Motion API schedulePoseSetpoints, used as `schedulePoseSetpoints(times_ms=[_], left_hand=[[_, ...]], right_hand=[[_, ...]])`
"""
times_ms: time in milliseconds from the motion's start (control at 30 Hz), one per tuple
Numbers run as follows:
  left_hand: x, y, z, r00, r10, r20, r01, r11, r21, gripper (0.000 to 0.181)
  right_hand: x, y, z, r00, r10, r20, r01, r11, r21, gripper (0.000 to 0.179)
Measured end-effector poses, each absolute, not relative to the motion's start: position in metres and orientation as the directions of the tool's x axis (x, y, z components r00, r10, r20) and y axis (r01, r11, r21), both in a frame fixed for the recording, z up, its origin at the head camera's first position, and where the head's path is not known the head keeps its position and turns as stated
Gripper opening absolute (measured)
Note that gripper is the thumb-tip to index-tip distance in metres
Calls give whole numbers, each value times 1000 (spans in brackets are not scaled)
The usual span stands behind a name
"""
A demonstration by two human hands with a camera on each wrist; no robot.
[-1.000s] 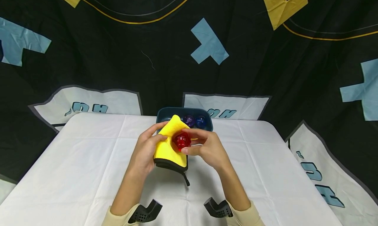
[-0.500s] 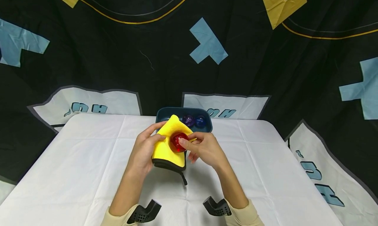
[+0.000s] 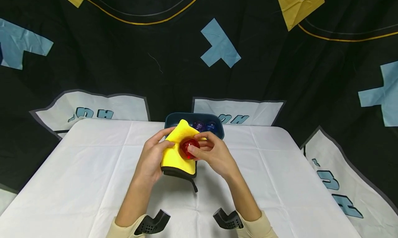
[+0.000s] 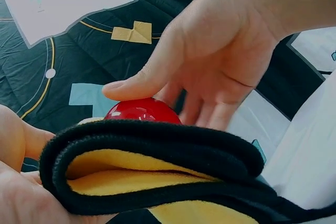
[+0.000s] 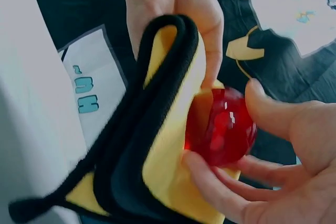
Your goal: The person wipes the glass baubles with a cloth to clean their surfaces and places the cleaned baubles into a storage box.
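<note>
My left hand (image 3: 152,158) grips a folded yellow cloth (image 3: 178,158) with a black hem and a short black loop, above the table. Against the cloth's right face lies a glossy, see-through red ball (image 3: 188,149). My right hand (image 3: 216,155) pinches this ball, thumb on the near side and fingers around its far side. In the right wrist view, the ball (image 5: 226,127) sits between thumb and fingertips, pressed to the yellow fabric (image 5: 176,156). From the left wrist, only the ball's top (image 4: 142,111) shows over the black-edged folds (image 4: 152,135), right thumb resting on it.
Behind the hands, a dark blue tray (image 3: 177,117) stands at the table's far edge. A purple ball (image 3: 199,126) and a blue ball (image 3: 211,126) lie in it. White cloth covers the table (image 3: 102,169); a black patterned curtain (image 3: 174,72) hangs behind.
The right thumb has moved from the ball's lower right onto its near face, and the fingers have shifted around it. The ball has moved slightly left against the cloth; the left hand keeps its grip.
</note>
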State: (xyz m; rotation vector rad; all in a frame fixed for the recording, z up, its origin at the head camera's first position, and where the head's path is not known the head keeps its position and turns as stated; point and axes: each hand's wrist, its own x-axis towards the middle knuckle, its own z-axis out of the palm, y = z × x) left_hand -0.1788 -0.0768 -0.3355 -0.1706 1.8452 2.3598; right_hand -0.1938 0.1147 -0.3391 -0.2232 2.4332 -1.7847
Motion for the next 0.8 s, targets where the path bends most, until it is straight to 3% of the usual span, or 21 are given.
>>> schedulePoseSetpoints(times_ms=[233,500,800], left_hand=[[-179,-76,-337,-985,57,-164,-174,-263,949,49],[-180,-77,-337,-985,57,-161,-171,-258,951,48],[-180,-75,-337,-983,47,-179,-185,-236,954,48]], right_hand=[[-187,114,-336,-975,-193,115,-172,313,-934,37],[-187,122,-331,-946,-311,89,-192,318,-928,63],[-191,121,-336,-983,-182,-14,-52,349,-936,56]])
